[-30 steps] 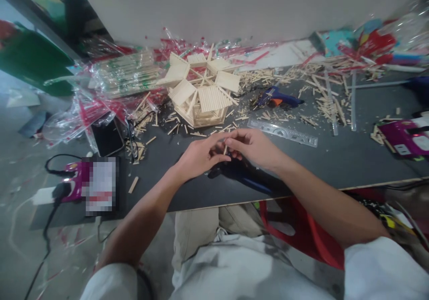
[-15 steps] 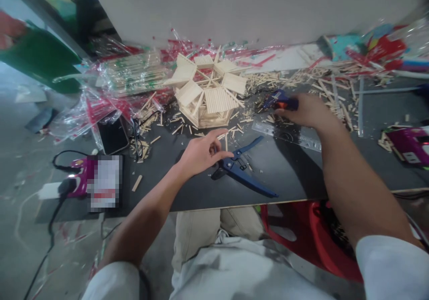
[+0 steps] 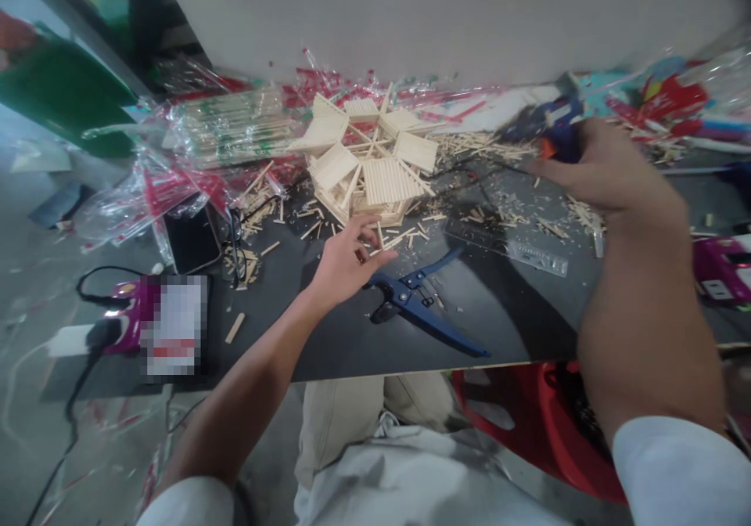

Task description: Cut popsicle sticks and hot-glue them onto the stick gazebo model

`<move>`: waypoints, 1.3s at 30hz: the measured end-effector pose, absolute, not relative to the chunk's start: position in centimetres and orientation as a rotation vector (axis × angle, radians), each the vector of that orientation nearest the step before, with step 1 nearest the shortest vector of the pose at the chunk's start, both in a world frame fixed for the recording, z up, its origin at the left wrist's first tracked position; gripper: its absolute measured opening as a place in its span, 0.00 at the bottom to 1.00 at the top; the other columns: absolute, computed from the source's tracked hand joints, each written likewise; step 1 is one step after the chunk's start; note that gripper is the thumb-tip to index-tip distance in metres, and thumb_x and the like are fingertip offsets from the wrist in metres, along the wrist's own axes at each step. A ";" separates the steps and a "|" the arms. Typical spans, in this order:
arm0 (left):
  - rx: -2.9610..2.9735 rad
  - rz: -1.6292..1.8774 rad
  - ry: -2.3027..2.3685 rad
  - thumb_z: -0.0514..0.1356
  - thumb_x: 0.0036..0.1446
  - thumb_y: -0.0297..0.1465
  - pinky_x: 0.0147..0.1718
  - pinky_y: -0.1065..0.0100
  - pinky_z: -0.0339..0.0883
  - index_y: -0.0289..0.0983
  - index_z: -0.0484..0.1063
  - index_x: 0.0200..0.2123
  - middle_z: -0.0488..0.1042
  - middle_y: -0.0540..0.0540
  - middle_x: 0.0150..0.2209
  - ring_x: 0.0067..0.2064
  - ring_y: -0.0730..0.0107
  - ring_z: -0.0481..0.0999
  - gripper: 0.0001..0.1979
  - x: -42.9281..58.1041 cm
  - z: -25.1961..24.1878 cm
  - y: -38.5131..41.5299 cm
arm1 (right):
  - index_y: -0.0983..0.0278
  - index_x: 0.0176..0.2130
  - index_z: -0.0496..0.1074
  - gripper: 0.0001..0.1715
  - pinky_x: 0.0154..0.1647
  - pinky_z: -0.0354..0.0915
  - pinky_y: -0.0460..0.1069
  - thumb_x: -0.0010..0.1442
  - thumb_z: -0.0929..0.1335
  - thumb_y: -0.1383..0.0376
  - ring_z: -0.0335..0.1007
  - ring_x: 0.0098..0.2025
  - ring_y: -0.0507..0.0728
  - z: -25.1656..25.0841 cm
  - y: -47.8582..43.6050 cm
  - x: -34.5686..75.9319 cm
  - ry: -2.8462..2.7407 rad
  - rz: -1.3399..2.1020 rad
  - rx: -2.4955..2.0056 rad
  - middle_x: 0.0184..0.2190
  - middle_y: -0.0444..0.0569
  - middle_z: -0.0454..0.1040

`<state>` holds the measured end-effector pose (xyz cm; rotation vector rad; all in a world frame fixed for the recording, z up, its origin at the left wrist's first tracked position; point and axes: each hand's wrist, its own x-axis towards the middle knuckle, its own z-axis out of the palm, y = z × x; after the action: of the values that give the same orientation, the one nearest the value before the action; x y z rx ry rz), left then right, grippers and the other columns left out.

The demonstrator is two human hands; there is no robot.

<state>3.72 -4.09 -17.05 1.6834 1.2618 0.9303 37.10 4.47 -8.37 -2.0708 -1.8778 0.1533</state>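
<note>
- The small, pale wooden stick [image 3: 380, 235] stands roughly upright between the thumb and fingers of the left hand [image 3: 350, 264], at the fingertip end, on the hand's right side.
- The left hand is nearly closed in a pinch: the thumb reaches out below the stick and the fingers curl above it.
- The blue glue gun with an orange trigger [image 3: 560, 128] is in the right hand [image 3: 613, 167], raised over the far right part of the table, its nose pointing left. The right hand wraps around the grip; blur hides exactly how the fingers sit.
- The many-sided model of pale wooden sticks with slanted roof panels [image 3: 390, 181] stands just beyond the left hand, well to the left of the glue gun.
- The dark blue metal hand cutter [image 3: 437, 329] lies with its handles spread, its head just beside the left thumb; whether they touch is unclear.
- The clear plastic ruler [image 3: 537, 258] lies to the right of the cutter, partly in shadow.
- Short cut wooden pieces [image 3: 493, 217] litter the dark grey table [image 3: 328, 346] around the model.
- Clear plastic packs of wooden sticks with red and green print [image 3: 228, 131] lie left of the model.
- The black phone [image 3: 192, 238] lies nearer, in front of the packs.
</note>
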 end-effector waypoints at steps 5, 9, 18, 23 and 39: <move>1.720 0.871 1.292 0.70 0.57 0.43 0.28 0.72 0.66 0.39 0.68 0.56 0.75 0.51 0.37 0.24 0.80 0.70 0.28 3.7 -17.2 -4.1 | 0.77 0.63 0.68 0.44 0.47 0.64 0.55 0.59 0.73 0.49 0.74 0.55 0.61 -4.0 3.4 33.2 -1.841 0.305 -1.435 0.58 0.68 0.75; 1.875 0.827 1.341 0.71 0.56 0.45 0.30 0.70 0.65 0.38 0.70 0.55 0.78 0.50 0.37 0.25 0.78 0.72 0.29 3.4 -17.1 -3.9 | 0.77 0.61 0.70 0.39 0.44 0.61 0.53 0.65 0.69 0.49 0.72 0.56 0.64 -1.2 3.7 29.8 -2.010 0.117 -1.390 0.55 0.62 0.77; 2.011 0.804 1.495 0.70 0.58 0.42 0.34 0.68 0.69 0.39 0.69 0.57 0.80 0.50 0.37 0.29 0.72 0.77 0.27 2.8 -17.0 -3.2 | 0.72 0.45 0.78 0.22 0.37 0.64 0.53 0.51 0.69 0.64 0.74 0.34 0.61 -3.4 6.6 25.5 -2.169 -0.245 -1.081 0.35 0.53 0.78; 2.052 0.783 1.548 0.70 0.59 0.43 0.33 0.69 0.69 0.38 0.69 0.57 0.81 0.50 0.36 0.31 0.70 0.79 0.28 2.5 -16.9 -3.0 | 0.68 0.46 0.78 0.21 0.38 0.67 0.56 0.53 0.68 0.65 0.76 0.38 0.65 -4.0 6.9 25.0 -2.345 -0.261 -0.964 0.40 0.55 0.80; 2.108 0.823 1.591 0.65 0.63 0.34 0.33 0.71 0.68 0.38 0.66 0.60 0.79 0.52 0.35 0.31 0.74 0.78 0.24 2.5 -17.6 -3.0 | 0.55 0.33 0.66 0.09 0.34 0.64 0.55 0.52 0.69 0.67 0.75 0.35 0.61 -4.5 7.5 24.5 -2.391 -0.203 -1.059 0.34 0.47 0.79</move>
<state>2.51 -2.96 -17.57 2.1077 1.5910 0.8227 24.48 7.48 -4.49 -1.0594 -2.3914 -0.2032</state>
